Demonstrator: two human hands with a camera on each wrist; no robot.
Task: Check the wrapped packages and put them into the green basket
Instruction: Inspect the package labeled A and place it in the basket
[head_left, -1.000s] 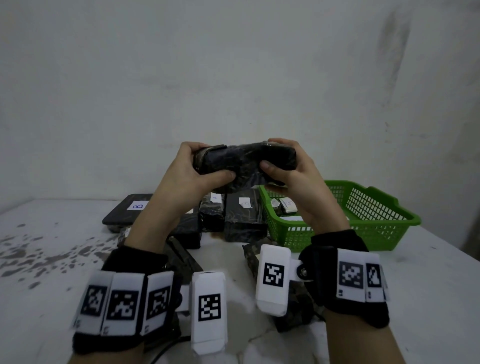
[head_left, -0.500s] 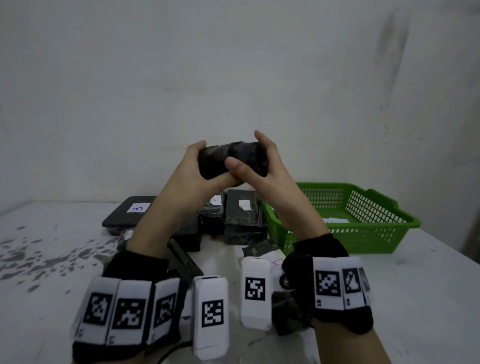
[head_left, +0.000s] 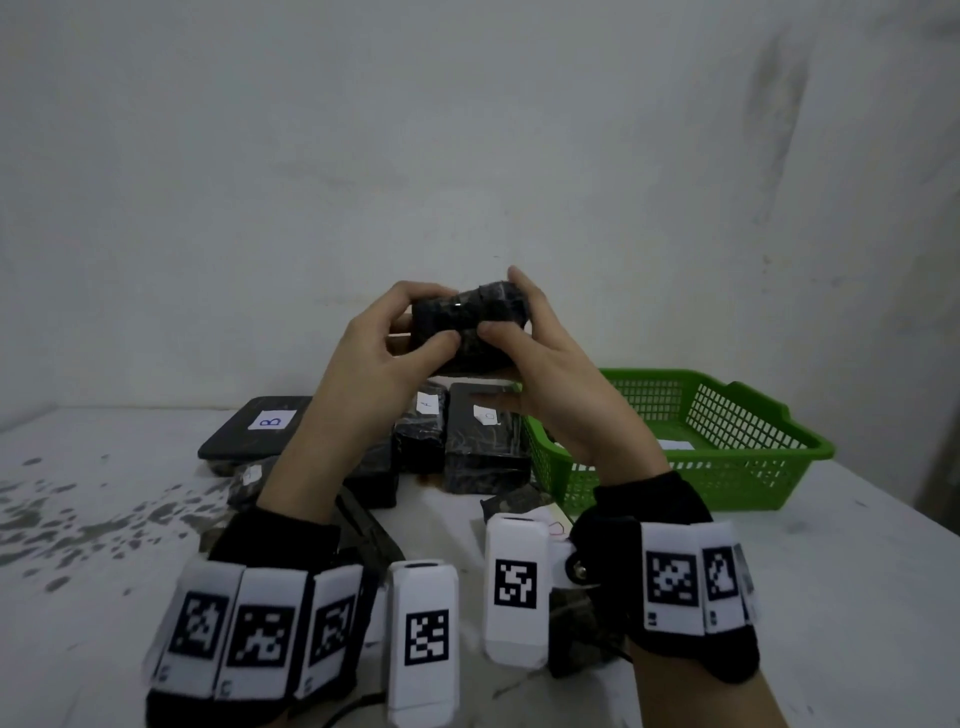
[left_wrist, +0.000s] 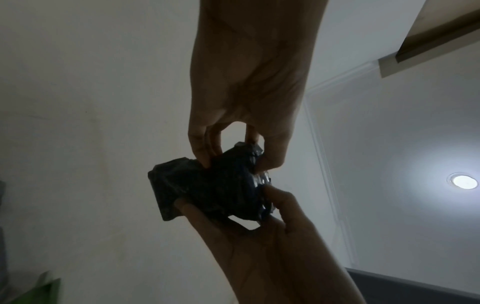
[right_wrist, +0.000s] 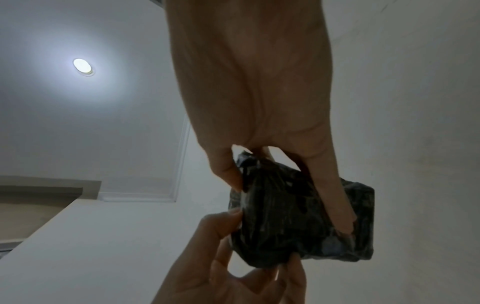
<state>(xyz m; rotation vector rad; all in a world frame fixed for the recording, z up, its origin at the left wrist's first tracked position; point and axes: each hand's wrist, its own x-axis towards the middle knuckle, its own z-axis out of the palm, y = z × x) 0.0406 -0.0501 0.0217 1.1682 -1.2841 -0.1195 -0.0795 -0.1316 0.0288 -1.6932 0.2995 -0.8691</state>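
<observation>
I hold a black wrapped package (head_left: 470, 314) in the air above the table, in front of the wall. My left hand (head_left: 423, 319) grips its left end, thumb below and fingers curled over the top. My right hand (head_left: 506, 306) grips the right end, its thumb next to the left thumb. In the left wrist view the left hand (left_wrist: 233, 160) pinches the package (left_wrist: 207, 185) from above. The right wrist view has the right hand (right_wrist: 293, 205) with fingers laid along the crinkled package (right_wrist: 272, 226). The green basket (head_left: 737, 415) stands on the table, lower right of the hands.
Several more black wrapped packages lie on the table behind my wrists: a flat one labelled B (head_left: 254, 426) and two blocks (head_left: 485, 441) beside the basket. Camouflage-wrapped pieces (head_left: 519, 501) lie nearer me. A white label (head_left: 675, 444) shows inside the basket. The wall stands close behind.
The package has been turned from lying wide between the hands to a more end-on pose. Both hands have come closer together, and the right hand has shifted left, away from the basket.
</observation>
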